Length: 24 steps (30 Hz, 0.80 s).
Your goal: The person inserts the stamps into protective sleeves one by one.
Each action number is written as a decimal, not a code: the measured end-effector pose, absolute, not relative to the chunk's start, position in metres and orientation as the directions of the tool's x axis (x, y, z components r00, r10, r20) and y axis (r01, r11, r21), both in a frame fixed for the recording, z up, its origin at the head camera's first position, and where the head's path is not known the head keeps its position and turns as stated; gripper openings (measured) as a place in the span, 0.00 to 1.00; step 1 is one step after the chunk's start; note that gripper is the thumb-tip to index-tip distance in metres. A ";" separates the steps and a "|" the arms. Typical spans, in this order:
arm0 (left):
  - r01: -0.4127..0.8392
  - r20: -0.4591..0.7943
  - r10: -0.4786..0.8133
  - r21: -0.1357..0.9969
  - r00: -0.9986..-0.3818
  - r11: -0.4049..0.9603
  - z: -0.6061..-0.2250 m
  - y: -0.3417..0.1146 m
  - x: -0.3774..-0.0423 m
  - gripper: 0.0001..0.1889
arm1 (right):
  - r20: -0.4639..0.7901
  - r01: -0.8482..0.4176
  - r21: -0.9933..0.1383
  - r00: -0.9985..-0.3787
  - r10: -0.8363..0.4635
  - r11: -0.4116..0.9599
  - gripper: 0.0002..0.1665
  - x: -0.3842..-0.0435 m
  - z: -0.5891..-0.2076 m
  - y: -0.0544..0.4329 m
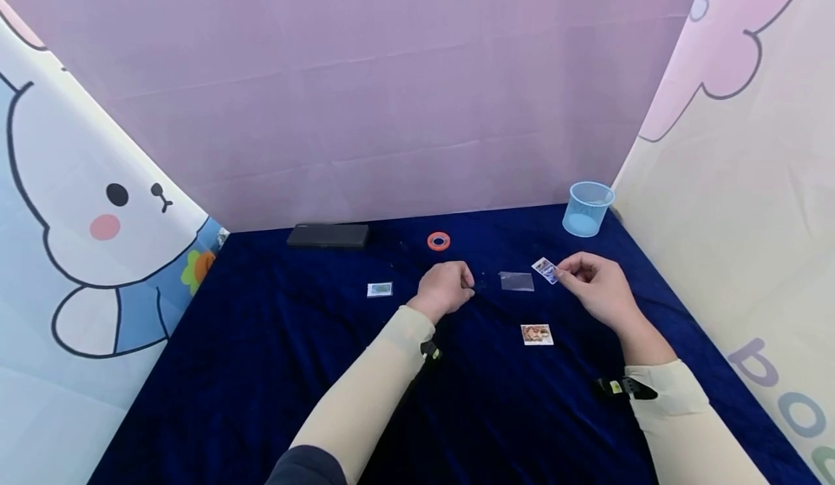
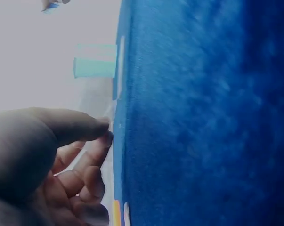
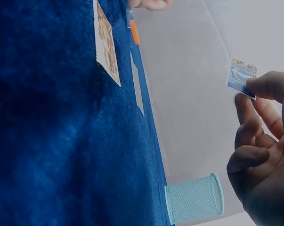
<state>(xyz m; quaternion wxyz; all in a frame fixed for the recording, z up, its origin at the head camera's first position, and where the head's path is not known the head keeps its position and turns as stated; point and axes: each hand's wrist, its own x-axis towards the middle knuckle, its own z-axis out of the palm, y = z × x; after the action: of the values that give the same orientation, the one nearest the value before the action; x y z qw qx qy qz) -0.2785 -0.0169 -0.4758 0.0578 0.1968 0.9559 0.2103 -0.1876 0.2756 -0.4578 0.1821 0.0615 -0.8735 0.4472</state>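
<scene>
My right hand (image 1: 599,288) pinches a small blue-and-white postage stamp (image 1: 545,270) by its edge between thumb and fingers, raised over the cloth. In the right wrist view the stamp (image 3: 242,76) stands tilted above the fingertips. Thumb and index finger of my left hand (image 1: 445,287) meet at a barely visible clear plastic sleeve (image 1: 480,280). Between the hands lies another clear sleeve (image 1: 517,281), flat on the cloth. A second stamp (image 1: 537,335) with a reddish-brown picture lies nearer me. To the left lies a sleeve with a green-blue stamp (image 1: 380,289) inside.
A dark blue cloth (image 1: 261,369) covers the table. At the back are a black flat case (image 1: 328,235), an orange roll of tape (image 1: 438,241) and a light blue mesh cup (image 1: 587,210). Fabric walls (image 1: 404,108) enclose the back and both sides.
</scene>
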 end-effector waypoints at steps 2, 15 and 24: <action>0.340 -0.020 0.404 0.502 -0.914 0.795 -0.475 -0.020 -0.278 0.04 | 0.366 -0.264 -0.760 -0.929 0.056 0.594 0.04 -0.188 -0.459 0.275; 0.404 0.235 0.366 0.765 -0.900 0.501 -0.434 -0.062 -0.265 0.06 | 0.399 -0.315 -0.762 -0.916 0.028 0.565 0.06 -0.192 -0.461 0.266; 0.467 0.342 0.356 0.804 -0.869 0.368 -0.393 -0.083 -0.249 0.08 | 0.375 -0.325 -0.755 -0.927 -0.032 0.570 0.09 -0.194 -0.436 0.250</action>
<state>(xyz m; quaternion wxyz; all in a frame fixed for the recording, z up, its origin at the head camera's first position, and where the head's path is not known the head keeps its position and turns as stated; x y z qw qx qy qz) -0.2491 -0.0829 -0.3933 -0.0551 0.2495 0.8251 0.5039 -0.1941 0.2497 -0.4361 0.1618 0.1025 -0.8711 0.4522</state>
